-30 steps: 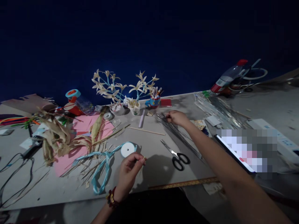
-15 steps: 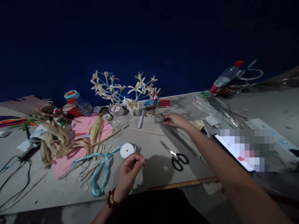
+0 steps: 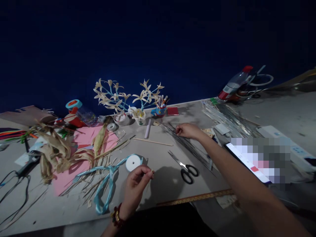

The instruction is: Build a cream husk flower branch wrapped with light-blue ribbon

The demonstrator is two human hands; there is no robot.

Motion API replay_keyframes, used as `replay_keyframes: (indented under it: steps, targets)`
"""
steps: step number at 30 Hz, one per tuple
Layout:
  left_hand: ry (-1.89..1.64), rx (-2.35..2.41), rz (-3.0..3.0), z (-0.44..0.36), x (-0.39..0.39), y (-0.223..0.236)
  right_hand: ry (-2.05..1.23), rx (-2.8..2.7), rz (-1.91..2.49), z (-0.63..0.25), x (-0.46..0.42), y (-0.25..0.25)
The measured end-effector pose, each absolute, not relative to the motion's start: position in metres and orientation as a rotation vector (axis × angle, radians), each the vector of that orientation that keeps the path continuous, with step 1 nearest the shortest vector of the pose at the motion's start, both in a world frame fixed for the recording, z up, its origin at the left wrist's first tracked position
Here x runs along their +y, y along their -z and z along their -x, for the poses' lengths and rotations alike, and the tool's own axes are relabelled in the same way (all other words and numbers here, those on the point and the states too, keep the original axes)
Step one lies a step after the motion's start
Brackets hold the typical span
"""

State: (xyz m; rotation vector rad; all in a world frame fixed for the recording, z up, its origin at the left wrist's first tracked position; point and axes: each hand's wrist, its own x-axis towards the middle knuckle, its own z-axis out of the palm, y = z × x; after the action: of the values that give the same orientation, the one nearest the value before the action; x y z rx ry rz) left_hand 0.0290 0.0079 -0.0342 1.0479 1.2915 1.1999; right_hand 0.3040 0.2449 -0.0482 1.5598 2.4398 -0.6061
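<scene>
Low in the middle, my left hand (image 3: pixel 138 186) pinches a small pale piece (image 3: pixel 152 172) between thumb and fingertips; its kind is too small to tell. My right hand (image 3: pixel 186 130) reaches over a bundle of thin dark wires (image 3: pixel 192 148), its fingers closed together at the upper end. Whether a wire is between those fingertips is hidden. Black-handled scissors (image 3: pixel 184 167) lie partly open between the hands. Just behind my left hand is a white spool (image 3: pixel 132 163), with a light blue ribbon (image 3: pixel 106 184) looped to its left.
Dried corn husks (image 3: pixel 58 144) are heaped on pink paper (image 3: pixel 63 181) at the left. White flowers on blue stems (image 3: pixel 142 95) stand in small pots at the back, near a pen cup (image 3: pixel 160 110). A lit phone (image 3: pixel 242 158), bottle (image 3: pixel 233 85) and power strip (image 3: pixel 290 146) occupy the right.
My right hand has shifted slightly right and down along the wires, its fingers drawn closer together. The left hand keeps its pinch. The whole view has shifted a little.
</scene>
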Motion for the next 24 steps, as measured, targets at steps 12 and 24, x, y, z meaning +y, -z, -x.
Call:
replay_keyframes:
  steps: [12,24]
  targets:
    - [-1.191,1.292,-1.035,-0.029,0.008,0.039,0.617,2.349,-1.779,-0.32,0.259,0.057]
    - [-1.212,1.278,-1.027,-0.025,0.005,0.039,0.799,2.417,-1.947,-0.28,0.301,0.074]
